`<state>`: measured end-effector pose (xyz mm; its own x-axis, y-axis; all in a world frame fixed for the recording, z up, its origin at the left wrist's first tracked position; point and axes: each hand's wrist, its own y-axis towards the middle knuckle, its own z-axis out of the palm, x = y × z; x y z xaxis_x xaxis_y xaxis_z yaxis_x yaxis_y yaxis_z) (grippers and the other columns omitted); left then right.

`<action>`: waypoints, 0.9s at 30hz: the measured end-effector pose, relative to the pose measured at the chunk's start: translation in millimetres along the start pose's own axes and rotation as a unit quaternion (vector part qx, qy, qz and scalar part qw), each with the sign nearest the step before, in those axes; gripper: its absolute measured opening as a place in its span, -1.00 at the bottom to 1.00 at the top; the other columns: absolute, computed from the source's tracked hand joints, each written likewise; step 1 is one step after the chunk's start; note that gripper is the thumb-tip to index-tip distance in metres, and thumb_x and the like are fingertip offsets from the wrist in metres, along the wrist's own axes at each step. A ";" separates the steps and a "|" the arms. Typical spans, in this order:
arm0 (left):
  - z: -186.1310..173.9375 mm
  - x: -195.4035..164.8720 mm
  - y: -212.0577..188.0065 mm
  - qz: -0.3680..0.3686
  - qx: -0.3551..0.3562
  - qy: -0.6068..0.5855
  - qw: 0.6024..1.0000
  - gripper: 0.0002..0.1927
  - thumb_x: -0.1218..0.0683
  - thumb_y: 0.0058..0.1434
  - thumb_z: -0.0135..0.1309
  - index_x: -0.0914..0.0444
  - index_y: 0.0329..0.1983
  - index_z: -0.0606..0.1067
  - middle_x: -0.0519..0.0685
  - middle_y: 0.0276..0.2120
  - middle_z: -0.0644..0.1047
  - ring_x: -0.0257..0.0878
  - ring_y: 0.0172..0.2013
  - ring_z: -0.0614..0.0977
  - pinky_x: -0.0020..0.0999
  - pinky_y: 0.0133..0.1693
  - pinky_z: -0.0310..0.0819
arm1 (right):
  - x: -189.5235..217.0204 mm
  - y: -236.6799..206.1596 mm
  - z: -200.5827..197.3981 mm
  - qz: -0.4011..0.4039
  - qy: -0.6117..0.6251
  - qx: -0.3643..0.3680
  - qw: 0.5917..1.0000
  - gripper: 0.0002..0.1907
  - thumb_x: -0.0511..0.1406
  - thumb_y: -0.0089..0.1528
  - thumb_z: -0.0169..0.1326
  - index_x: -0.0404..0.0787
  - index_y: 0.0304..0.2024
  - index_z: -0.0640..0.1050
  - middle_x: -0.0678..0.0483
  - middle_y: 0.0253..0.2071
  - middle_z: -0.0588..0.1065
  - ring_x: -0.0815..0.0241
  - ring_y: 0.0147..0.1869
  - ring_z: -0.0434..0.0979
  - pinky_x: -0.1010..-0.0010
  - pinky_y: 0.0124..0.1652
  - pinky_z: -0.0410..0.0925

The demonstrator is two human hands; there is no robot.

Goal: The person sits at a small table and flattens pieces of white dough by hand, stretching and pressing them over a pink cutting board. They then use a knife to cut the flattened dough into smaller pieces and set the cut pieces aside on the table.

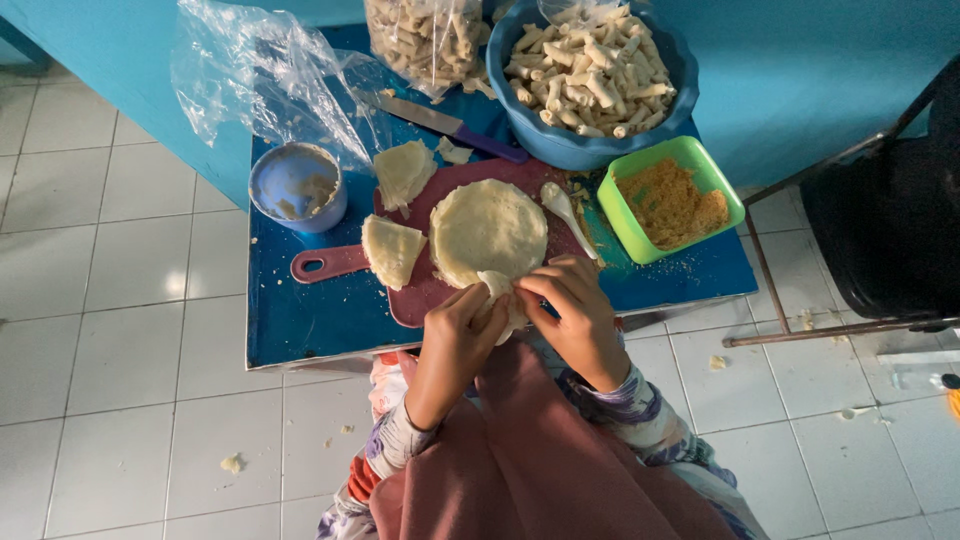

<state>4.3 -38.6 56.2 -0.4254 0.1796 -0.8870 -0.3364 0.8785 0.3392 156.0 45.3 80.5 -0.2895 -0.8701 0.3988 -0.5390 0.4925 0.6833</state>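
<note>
My left hand and my right hand meet at the near edge of a dark red cutting board and together pinch a small pale rolled wrapper. Just beyond my fingers a round pale wrapper lies flat on the board. Two folded wrapper pieces, one at the board's left and one at its far left corner, lie nearby. A white spoon rests at the board's right.
A blue low table bears a green tub of orange-brown filling, a big blue bowl of finished rolls, a bag of rolls, a knife, a small blue cup and loose plastic. A dark chair stands to the right on white floor tiles.
</note>
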 end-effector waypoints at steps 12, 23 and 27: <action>0.0 0.8 -0.8 -0.014 0.001 -0.001 1.000 -0.82 0.18 0.26 0.18 0.37 -0.36 0.45 0.10 -0.55 0.37 -0.17 -0.60 0.31 -0.31 -0.50 0.32 | -1.4 -1.4 3.9 -0.020 -0.008 -0.013 1.000 -0.69 -0.53 0.08 0.26 -0.25 -0.13 0.56 0.04 -0.17 0.54 -0.01 -0.02 0.54 0.22 -0.03 0.40; -5.0 -1.0 0.6 -0.009 0.033 -0.008 0.999 -0.81 0.20 0.24 0.16 0.38 -0.32 0.38 0.10 -0.46 0.38 -0.18 -0.54 0.39 -0.32 -0.44 0.39 | -18.5 -10.0 0.6 0.146 0.181 0.050 0.971 -0.85 -0.51 0.21 0.17 -0.29 -0.17 0.58 0.04 -0.23 0.58 0.17 -0.16 0.64 0.44 -0.17 0.45; -7.5 -2.5 2.6 -0.014 0.044 -0.025 0.999 -0.82 0.21 0.21 0.14 0.40 -0.26 0.40 0.12 -0.41 0.41 -0.15 -0.49 0.43 -0.30 -0.38 0.41 | -21.6 -11.7 4.7 0.164 0.200 0.058 0.964 -0.88 -0.49 0.24 0.17 -0.30 -0.17 0.58 0.04 -0.25 0.59 0.19 -0.18 0.65 0.46 -0.19 0.43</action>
<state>-1.9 -40.2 61.7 -0.3742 0.1736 -0.9109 -0.2715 0.9188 0.2866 164.8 58.2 61.0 -0.1431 -0.5804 0.8017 -0.5613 0.7147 0.4173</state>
